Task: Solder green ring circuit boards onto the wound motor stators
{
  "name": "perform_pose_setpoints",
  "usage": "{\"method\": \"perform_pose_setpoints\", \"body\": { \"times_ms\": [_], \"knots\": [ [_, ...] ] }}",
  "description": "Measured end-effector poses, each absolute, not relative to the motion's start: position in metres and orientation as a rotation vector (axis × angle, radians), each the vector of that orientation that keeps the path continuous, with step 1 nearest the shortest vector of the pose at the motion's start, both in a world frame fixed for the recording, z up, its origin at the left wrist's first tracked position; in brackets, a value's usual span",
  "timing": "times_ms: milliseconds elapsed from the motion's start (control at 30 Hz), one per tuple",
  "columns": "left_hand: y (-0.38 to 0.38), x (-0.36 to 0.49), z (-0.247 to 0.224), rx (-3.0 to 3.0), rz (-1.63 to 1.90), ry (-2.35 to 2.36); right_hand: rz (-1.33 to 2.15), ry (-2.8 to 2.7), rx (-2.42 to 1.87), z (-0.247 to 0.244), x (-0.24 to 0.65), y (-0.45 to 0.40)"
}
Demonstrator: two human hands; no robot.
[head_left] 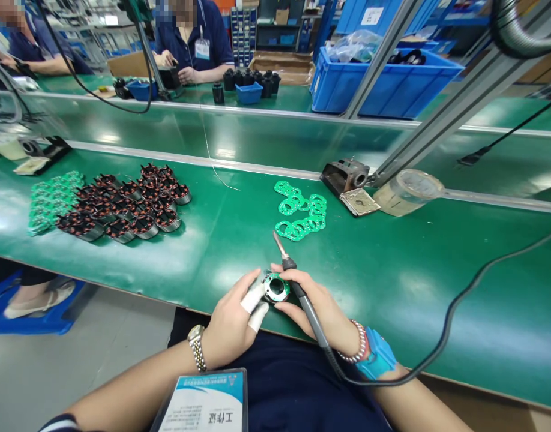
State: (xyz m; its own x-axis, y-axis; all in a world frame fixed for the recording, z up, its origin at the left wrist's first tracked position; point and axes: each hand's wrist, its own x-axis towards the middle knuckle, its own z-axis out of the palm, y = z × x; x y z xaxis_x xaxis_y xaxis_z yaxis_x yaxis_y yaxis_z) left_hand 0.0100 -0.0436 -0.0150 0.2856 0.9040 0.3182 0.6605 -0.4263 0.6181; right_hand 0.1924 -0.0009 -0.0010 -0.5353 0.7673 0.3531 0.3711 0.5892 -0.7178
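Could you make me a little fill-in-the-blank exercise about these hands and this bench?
The hand holding the soldering iron is the person's ____ one.
The left hand, holding a round part, has finger coverings coloured ____.
The metal-banded watch is on the ____ wrist.
The bench top is coloured ____.

Missing words: right; white; left; green.

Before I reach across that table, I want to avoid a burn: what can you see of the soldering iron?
The soldering iron is slim and pen-shaped, with a bare, brownish metal tip, a black collar and a dark grey handle. It lies slanted across the right hand, tip pointing away from the person, close to the green rings. A black cable trails from its back end off to the right. Whether the tip is hot can't be seen.
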Motion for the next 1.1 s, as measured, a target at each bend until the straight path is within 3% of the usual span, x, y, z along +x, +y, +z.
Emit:
{"method": "perform_pose_setpoints", "body": {
  "times_ms": [200,467,700,900,1100],
  "knots": [
    [-0.045,0.003,-0.008,1.964,0.909,1.334,0.744,-2.111,-0.967,0.006,0.198,-0.009],
    [-0.022,-0.014,-0.002,2.6,1.02,1.086,0.743,-2.154,-0.957,0.006,0.198,-0.012],
    [-0.015,-0.01,-0.003,2.742,1.088,1.06,0.708,-2.142,-0.939,0.001,0.196,-0.011],
    [-0.028,0.007,-0.013,2.597,1.057,1.362,0.606,-2.082,-1.019,-0.002,0.192,-0.018],
    [-0.042,0.009,-0.016,2.354,0.95,1.317,0.66,-2.058,-1.007,-0.004,0.191,-0.014]
  ]
}}
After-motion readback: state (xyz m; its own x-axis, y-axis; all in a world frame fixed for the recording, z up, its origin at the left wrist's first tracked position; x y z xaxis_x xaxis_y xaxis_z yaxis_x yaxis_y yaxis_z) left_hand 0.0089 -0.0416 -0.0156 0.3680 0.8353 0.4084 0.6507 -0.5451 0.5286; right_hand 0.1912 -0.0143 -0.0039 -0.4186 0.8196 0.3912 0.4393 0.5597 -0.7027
